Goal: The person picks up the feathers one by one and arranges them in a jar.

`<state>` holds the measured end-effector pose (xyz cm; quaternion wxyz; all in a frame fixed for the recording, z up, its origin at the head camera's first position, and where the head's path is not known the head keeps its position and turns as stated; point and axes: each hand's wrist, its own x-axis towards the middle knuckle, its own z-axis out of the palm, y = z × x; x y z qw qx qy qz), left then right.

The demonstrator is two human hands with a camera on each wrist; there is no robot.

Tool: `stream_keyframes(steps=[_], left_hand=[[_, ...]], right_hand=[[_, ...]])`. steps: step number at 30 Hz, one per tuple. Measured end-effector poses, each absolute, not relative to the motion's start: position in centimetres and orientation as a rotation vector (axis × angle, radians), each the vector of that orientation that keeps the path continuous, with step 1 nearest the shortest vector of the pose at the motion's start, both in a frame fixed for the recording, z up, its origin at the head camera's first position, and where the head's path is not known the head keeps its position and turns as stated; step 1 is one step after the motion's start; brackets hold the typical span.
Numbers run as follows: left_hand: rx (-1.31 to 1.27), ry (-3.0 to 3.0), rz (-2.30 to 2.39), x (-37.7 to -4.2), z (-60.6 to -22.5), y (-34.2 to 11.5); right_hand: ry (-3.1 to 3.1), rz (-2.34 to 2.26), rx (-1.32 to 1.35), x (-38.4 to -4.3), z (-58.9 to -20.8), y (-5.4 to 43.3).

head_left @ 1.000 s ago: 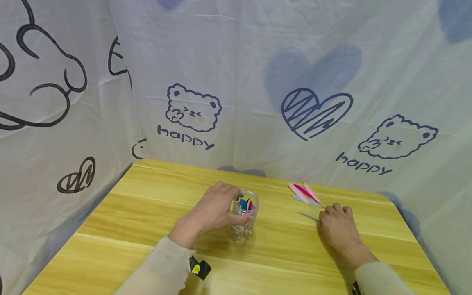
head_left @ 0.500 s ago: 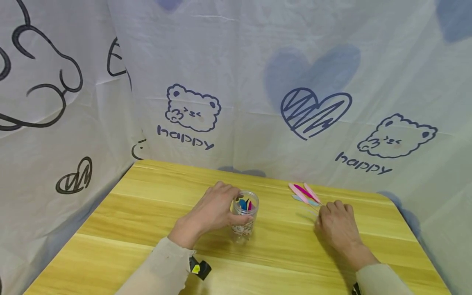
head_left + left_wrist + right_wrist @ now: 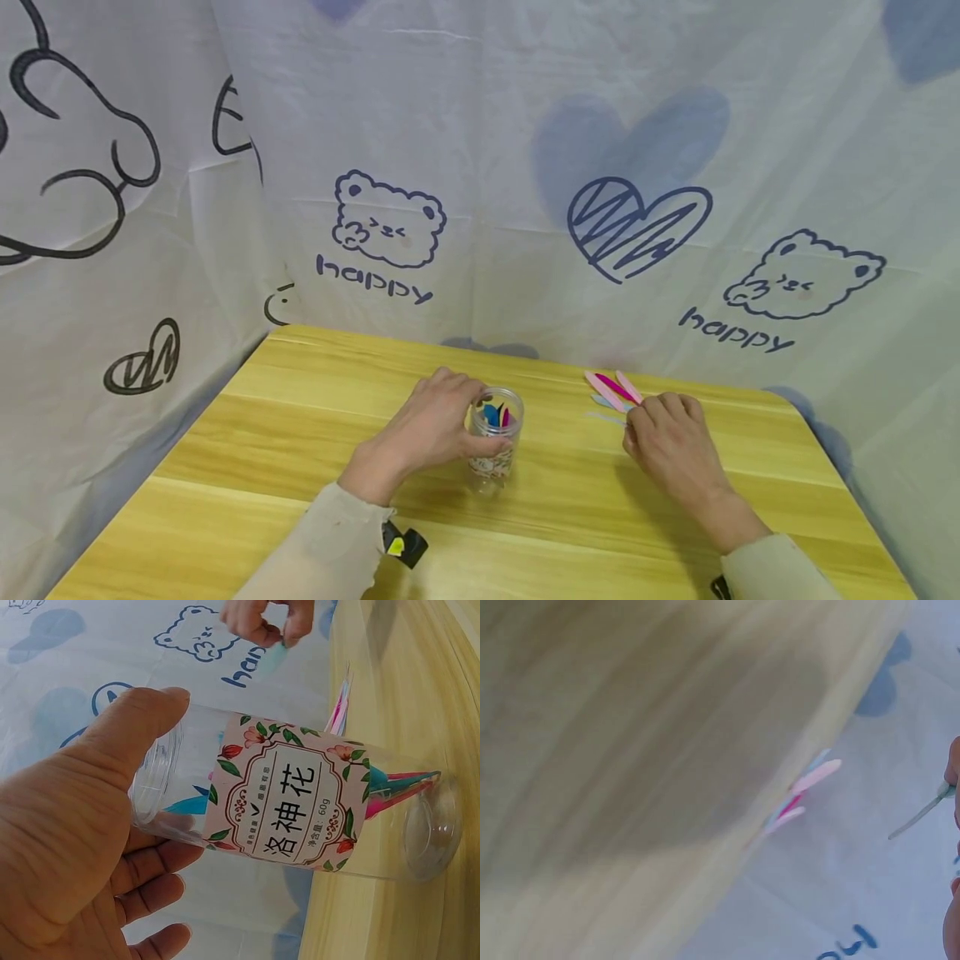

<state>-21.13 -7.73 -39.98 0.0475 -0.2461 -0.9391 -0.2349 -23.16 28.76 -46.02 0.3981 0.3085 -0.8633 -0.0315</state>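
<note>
Pale blue, a feather (image 3: 277, 654) is pinched by the right hand (image 3: 669, 446), its long axis pointed left, where the upright jar (image 3: 492, 462) is gripped by the left hand (image 3: 429, 421).

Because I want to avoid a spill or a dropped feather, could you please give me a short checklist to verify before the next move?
1. Left hand holding the jar: ok, it grips around the upper end.
2. Jar upright on the table: ok, the head view shows it standing.
3. Jar open: ok, no lid shows on it.
4. Right hand pinching a pale feather: ok.
5. Only one feather in that hand: cannot tell, the hand hides part of what it holds.
6. Pale feather above the jar: not ok, it is off to the right, near the loose feathers.
</note>
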Motion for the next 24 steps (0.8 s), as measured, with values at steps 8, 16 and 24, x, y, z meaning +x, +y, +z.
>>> stream_keyframes(steps=[8, 16, 24], left_hand=[[-0.736, -2.868, -0.731, -21.1, -40.0, -7.7], [-0.737, -2.848, -0.727, -21.0, -40.0, -7.7], [-0.747, -2.831, -0.666, -21.0, -40.0, -7.7]], right_hand=[[-2.042, -0.045, 0.855, -22.7, -43.9, 26.6], [-1.913, 0.022, 0.89, -21.8, -40.2, 23.4], [-1.857, 0.09, 0.935, -21.4, -37.6, 20.2]])
